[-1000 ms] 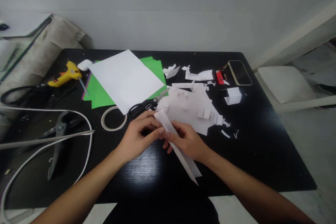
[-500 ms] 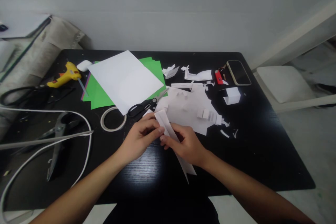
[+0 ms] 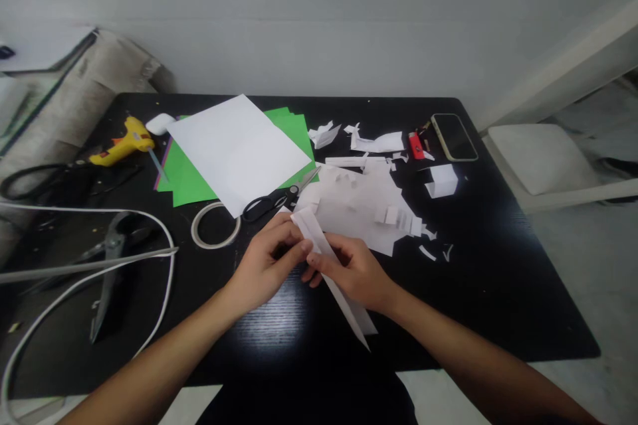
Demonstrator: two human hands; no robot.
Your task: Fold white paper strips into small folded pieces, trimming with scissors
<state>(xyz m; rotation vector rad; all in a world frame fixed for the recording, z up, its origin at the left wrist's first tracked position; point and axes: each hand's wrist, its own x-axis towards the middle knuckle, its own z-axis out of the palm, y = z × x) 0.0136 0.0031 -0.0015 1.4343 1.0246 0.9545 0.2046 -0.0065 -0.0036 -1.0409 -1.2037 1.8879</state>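
Note:
A long folded strip of white paper (image 3: 321,242) slants across the front middle of the black table. My left hand (image 3: 269,259) pinches its upper part between thumb and fingers. Just below that, my right hand (image 3: 353,272) is closed on the same strip, thumb on top. The strip's lower end hangs free past my right hand, its two layers slightly apart. Black-handled scissors (image 3: 279,201) lie beyond my left hand, beside a roll of tape (image 3: 197,232). Cut white paper pieces (image 3: 361,206) lie just past my right hand.
White paper (image 3: 239,153) covers green sheets (image 3: 187,189) at the back. To the left are a yellow glue gun (image 3: 124,144), pliers (image 3: 112,265) and a looping white cable (image 3: 167,285). At right lie a red lighter (image 3: 415,145), a phone (image 3: 454,137) and a folded white paper piece (image 3: 442,181).
My right thumb has shifted slightly up the strip and now lies across it. The strip's lower end has swung a little to the right. My left hand has barely moved.

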